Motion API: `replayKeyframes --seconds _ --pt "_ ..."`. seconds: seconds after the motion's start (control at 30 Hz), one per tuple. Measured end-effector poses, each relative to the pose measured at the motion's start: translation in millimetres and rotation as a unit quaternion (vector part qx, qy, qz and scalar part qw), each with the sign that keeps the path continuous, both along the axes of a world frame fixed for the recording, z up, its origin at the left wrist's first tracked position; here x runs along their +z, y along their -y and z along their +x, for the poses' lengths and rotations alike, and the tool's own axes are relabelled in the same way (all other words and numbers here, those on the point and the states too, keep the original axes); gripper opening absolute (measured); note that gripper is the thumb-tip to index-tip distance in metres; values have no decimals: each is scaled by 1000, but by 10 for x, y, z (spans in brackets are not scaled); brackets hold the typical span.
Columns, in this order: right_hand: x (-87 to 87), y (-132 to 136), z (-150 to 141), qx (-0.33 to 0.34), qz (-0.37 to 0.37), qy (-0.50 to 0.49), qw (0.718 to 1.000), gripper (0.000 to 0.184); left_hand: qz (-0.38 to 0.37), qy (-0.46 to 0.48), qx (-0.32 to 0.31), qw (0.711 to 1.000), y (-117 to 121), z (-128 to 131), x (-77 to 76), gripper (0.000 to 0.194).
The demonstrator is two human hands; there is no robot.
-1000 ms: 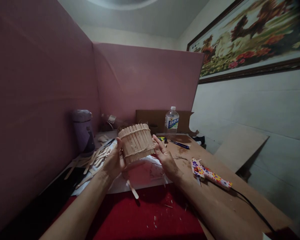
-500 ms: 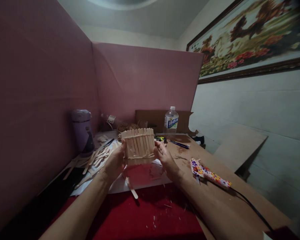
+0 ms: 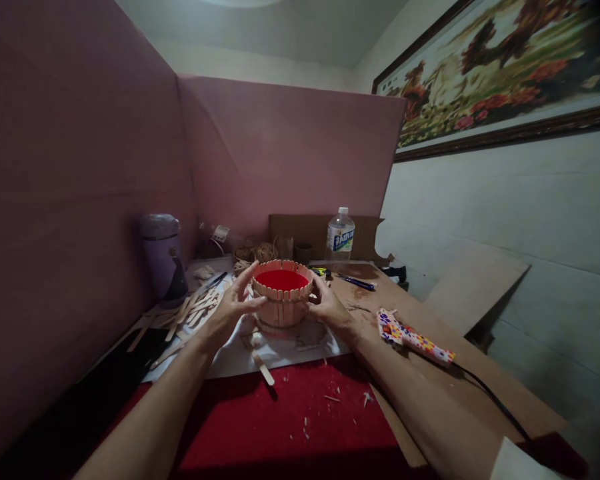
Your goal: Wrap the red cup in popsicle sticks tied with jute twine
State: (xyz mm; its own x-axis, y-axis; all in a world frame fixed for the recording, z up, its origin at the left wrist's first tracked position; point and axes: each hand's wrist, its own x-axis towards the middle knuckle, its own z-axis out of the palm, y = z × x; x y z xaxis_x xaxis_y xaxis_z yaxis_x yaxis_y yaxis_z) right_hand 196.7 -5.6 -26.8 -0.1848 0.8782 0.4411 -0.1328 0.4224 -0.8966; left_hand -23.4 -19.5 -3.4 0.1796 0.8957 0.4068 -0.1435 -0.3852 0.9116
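Between my two hands is a round bowl [image 3: 283, 308] with a red inside, its outer wall covered by upright craft sticks bound with twine. It stands upright over the white paper, and I cannot tell if its base touches. My left hand [image 3: 235, 303] curves round the left side, thumb on the front wall. My right hand [image 3: 329, 308] grips the right side, its far fingers hidden behind the wall. A single loose craft stick [image 3: 263, 369] lies just in front of the bowl.
Left, loose craft sticks [image 3: 193, 313] lie near a purple tumbler [image 3: 163, 260]. Behind are twine [image 3: 263, 252] and a plastic bottle [image 3: 341, 237]. A flowered glue gun [image 3: 415, 339] with a black cord rests on the cardboard at right. Wood scraps dot the red cloth [image 3: 280, 427].
The bowl was tipped with its stick-covered side facing me; now it is lower and upright, showing its red inside. Both hands have turned with it.
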Motion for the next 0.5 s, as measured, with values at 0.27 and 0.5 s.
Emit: replayKeyframes --seconds 0.27,0.5 --pt "56 41 -21 -51 31 30 998 67 235 -179 99 950 -11 17 119 23" --pt "86 109 -68 -58 49 35 996 60 319 -200 139 916 -29 89 133 34"
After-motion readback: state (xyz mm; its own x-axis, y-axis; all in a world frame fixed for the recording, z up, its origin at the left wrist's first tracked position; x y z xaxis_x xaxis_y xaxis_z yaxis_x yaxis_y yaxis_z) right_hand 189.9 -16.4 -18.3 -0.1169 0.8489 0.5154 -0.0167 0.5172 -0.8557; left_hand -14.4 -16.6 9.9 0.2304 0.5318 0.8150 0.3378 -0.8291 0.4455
